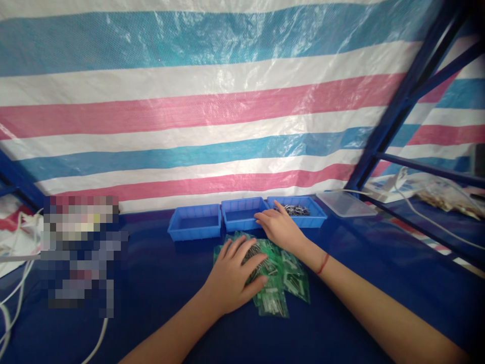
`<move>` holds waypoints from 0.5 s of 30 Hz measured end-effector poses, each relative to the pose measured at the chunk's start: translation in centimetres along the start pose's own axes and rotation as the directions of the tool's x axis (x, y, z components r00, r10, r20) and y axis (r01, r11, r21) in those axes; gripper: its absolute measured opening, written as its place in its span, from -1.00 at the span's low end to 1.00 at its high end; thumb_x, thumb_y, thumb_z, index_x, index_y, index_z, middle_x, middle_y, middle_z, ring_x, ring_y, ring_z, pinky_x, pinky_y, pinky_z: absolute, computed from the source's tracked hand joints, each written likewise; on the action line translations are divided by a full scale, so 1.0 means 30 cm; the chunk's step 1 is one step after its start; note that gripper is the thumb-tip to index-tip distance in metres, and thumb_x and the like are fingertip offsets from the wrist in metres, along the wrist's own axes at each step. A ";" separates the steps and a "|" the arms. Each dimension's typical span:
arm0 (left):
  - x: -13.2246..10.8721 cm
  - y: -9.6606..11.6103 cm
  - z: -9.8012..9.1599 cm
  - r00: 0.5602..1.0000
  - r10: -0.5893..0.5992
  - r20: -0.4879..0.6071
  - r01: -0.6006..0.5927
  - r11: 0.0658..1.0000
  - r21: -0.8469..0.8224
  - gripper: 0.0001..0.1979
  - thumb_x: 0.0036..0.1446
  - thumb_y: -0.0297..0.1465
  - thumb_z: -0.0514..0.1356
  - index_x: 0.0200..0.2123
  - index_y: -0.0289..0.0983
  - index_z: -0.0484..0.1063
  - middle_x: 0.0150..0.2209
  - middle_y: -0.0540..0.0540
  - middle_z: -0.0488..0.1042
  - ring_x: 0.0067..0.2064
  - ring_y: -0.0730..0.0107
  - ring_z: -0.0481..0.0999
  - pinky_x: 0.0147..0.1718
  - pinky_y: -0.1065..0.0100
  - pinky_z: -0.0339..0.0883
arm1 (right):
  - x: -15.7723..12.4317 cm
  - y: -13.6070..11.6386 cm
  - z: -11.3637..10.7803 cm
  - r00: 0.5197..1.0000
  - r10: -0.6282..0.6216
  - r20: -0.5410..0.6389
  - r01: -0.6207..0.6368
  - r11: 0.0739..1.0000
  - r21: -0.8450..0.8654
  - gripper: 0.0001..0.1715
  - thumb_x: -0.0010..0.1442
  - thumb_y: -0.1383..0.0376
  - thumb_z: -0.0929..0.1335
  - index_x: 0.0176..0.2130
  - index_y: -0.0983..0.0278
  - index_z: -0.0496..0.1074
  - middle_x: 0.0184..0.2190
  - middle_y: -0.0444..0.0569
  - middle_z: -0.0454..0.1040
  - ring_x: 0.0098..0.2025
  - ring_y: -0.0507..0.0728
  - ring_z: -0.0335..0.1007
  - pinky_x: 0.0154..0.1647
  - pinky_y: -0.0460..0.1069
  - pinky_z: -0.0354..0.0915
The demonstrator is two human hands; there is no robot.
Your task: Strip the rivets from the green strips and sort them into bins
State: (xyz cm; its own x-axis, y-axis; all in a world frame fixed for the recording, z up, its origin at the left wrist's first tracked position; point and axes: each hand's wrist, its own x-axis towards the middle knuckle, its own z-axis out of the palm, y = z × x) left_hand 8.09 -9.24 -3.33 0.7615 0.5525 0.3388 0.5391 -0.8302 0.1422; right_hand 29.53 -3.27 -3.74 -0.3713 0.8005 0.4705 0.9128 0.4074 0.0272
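My left hand (232, 275) lies with spread fingers on a pile of small green-tinted plastic bags (273, 298). Thin metal pieces, like screws or nails, show inside the bags and beneath my fingers; their exact kind is too small to tell. My right hand (282, 228) reaches to where the middle blue bin (244, 222) and the right blue bin (312, 221) meet. Its fingers are stretched out and apart, with no object visible in them. Many metal pieces (297, 210) lie in the right bin. The middle bin shows a bare floor.
A third blue bin (195, 233) stands at the left of the row. Right of the bins lies a translucent plastic lid (346, 203). Blue metal posts (401, 106) flank the blue tabletop (159, 293), and a striped sheet (212, 116) hangs behind. White cables (18, 308) run at the left.
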 end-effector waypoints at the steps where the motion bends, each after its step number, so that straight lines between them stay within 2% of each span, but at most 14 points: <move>1: 0.005 0.001 0.004 1.000 -0.007 -0.008 0.007 1.000 0.007 -0.58 0.24 -0.16 0.04 0.12 -0.14 0.31 0.22 -0.19 0.21 0.27 0.00 0.11 0.17 -0.12 0.04 | -0.001 -0.003 -0.002 1.000 0.000 -0.005 0.000 1.000 0.013 -0.72 0.31 0.34 0.19 -0.12 0.26 0.45 -0.29 0.00 0.55 -0.16 0.16 0.44 0.24 0.23 -0.11; 4: 0.022 0.001 0.002 0.999 -0.006 -0.041 0.007 1.000 0.022 -0.51 0.20 -0.07 0.05 0.12 -0.17 0.30 0.21 -0.21 0.22 0.25 -0.02 0.12 0.16 -0.08 0.09 | -0.009 -0.008 -0.022 0.999 -0.011 -0.043 0.014 0.998 0.064 -0.69 0.31 0.29 0.20 -0.02 0.24 0.41 -0.16 0.04 0.52 -0.07 0.18 0.40 0.22 0.25 -0.05; 7: 0.033 -0.024 -0.026 0.994 -0.005 -0.106 0.010 0.999 0.046 -0.43 0.17 -0.01 0.06 0.14 -0.19 0.28 0.21 -0.21 0.22 0.24 0.00 0.13 0.16 -0.01 0.11 | -0.030 -0.011 -0.057 0.996 0.001 -0.090 0.009 0.994 0.110 -0.60 0.30 0.21 0.21 0.09 0.23 0.33 -0.02 0.09 0.44 0.04 0.23 0.33 0.19 0.26 0.03; 10: 0.028 -0.094 -0.063 0.963 -0.122 -0.241 0.153 0.981 0.116 -0.61 0.30 -0.23 -0.02 0.12 -0.23 0.29 0.16 -0.19 0.28 0.19 0.12 0.20 0.16 0.07 0.10 | -0.060 -0.016 -0.083 0.997 0.011 -0.074 -0.001 0.991 0.136 -0.55 0.30 0.17 0.20 0.13 0.24 0.29 0.04 0.12 0.41 0.07 0.25 0.30 0.19 0.25 0.07; 12: 0.018 -0.158 -0.078 0.927 -0.202 -0.316 0.268 0.946 0.180 -0.66 0.31 -0.30 -0.04 0.05 -0.24 0.36 0.08 -0.20 0.35 0.12 0.12 0.28 0.10 0.08 0.15 | -0.073 -0.021 -0.083 0.999 0.001 -0.041 0.004 0.991 0.130 -0.55 0.29 0.21 0.21 0.14 0.24 0.29 0.05 0.10 0.40 0.07 0.25 0.31 0.18 0.26 0.08; 15: 0.007 -0.240 -0.079 0.907 -0.274 -0.320 0.357 0.903 0.240 -0.71 0.30 -0.30 -0.02 -0.08 -0.19 0.45 -0.06 -0.17 0.44 -0.03 0.14 0.40 -0.03 0.13 0.24 | -0.070 -0.023 -0.067 1.000 0.007 -0.005 -0.006 0.993 0.117 -0.56 0.26 0.33 0.22 0.12 0.21 0.32 0.02 0.07 0.43 0.03 0.23 0.35 0.13 0.22 0.15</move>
State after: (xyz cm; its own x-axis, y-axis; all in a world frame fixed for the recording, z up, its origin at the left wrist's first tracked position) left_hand 3.52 -3.32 -2.07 0.4275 0.7046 0.5664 0.8451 -0.5340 0.0265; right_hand 30.02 -6.10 -2.98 -0.3644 0.8010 0.4750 0.8890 0.4512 -0.0788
